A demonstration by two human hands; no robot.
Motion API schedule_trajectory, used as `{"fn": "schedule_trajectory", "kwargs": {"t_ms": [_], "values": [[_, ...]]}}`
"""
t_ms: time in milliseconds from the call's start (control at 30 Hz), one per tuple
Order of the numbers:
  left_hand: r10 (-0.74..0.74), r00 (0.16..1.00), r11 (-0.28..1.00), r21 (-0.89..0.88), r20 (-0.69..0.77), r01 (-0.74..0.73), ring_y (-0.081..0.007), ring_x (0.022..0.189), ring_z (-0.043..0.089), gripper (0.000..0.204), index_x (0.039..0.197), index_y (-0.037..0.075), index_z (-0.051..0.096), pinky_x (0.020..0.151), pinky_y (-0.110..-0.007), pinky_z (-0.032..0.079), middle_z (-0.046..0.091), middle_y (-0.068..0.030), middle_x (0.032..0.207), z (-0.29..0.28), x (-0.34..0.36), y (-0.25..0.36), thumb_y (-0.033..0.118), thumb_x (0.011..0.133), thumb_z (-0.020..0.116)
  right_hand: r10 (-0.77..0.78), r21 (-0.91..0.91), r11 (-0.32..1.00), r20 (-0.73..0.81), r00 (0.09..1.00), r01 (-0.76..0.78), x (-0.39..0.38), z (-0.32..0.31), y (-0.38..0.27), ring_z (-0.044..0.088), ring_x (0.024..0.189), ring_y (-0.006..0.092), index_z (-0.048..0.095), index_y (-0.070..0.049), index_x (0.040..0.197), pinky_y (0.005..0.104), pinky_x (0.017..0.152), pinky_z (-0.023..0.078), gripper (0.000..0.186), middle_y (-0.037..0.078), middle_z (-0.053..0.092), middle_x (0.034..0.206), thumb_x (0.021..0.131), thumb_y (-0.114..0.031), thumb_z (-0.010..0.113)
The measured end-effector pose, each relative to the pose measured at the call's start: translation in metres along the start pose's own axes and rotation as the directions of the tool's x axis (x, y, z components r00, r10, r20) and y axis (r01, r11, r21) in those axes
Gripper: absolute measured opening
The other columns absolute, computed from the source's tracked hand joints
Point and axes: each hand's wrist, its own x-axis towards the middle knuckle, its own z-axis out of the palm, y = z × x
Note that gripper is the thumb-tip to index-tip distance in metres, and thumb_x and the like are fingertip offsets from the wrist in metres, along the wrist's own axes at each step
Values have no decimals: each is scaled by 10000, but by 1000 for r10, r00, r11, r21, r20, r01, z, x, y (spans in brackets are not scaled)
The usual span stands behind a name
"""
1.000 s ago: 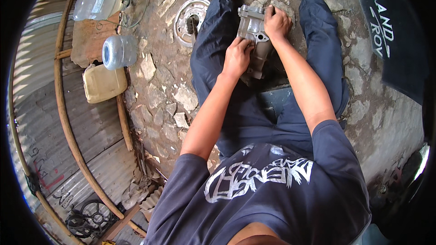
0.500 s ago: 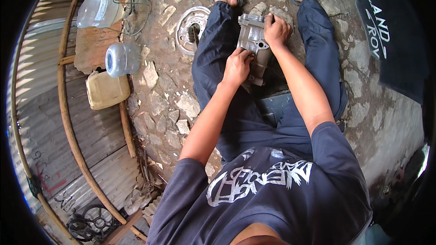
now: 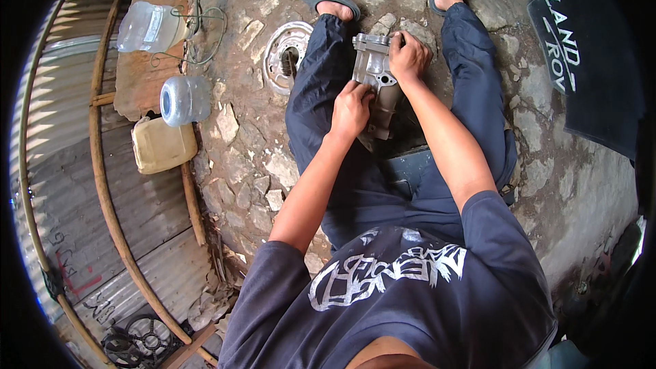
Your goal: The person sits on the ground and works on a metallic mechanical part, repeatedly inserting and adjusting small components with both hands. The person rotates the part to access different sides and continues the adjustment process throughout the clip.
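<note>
I sit on stony ground with my legs stretched out, in dark blue trousers and grey sandals. Between my knees stands a grey cast-metal engine part (image 3: 376,79). My left hand (image 3: 351,110) grips its lower left side. My right hand (image 3: 408,57) is closed over its upper right corner. The bottom of the part rests against my left thigh and a dark block under it.
A round silver metal disc (image 3: 287,56) lies on the stones beside my left leg. Further left stand a clear plastic jug (image 3: 184,100), a yellowish jerrycan (image 3: 162,145) and another clear container (image 3: 147,26) on rusty sheet. A black mat (image 3: 581,61) lies to the right.
The view has shifted slightly, so everything sits a little lower in the picture. Both hands keep their hold on the metal part; the left hand has slid a bit up its side.
</note>
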Motion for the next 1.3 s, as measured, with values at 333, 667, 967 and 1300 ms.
{"fn": "schedule_trajectory", "kwargs": {"t_ms": [333,667,967,1300], "values": [[-54,998,998,-41,-12,54,-443,882,690,151,1039,-7,750,800,-506,558,678,-201,973,2,-9,-5,54,901,756,31,61,998,13,999,-32,-7,-2,-5,726,918,426,761,-136,1018,520,887,513,235,194,773,935,988,-319,617],[-118,985,992,-55,-129,112,-445,927,709,176,1065,-18,754,817,-478,566,694,-224,982,18,7,12,51,904,758,66,55,996,57,996,-69,-3,-5,-2,728,922,434,757,-123,1016,538,865,526,258,198,773,957,987,-328,603],[-59,996,998,-11,-74,58,-444,927,711,181,1056,-26,752,830,-482,569,705,-223,970,10,15,5,45,889,758,28,42,999,13,1000,-28,-2,-4,-5,717,900,450,739,-90,932,541,832,534,279,218,756,909,981,-326,597],[-2,995,1000,26,105,0,-438,948,718,167,1020,-17,765,858,-483,585,718,-220,980,-7,5,-4,45,865,766,41,-46,998,39,998,-39,1,-6,-4,724,905,446,741,-78,914,546,848,534,320,231,756,910,983,-349,584]]}}
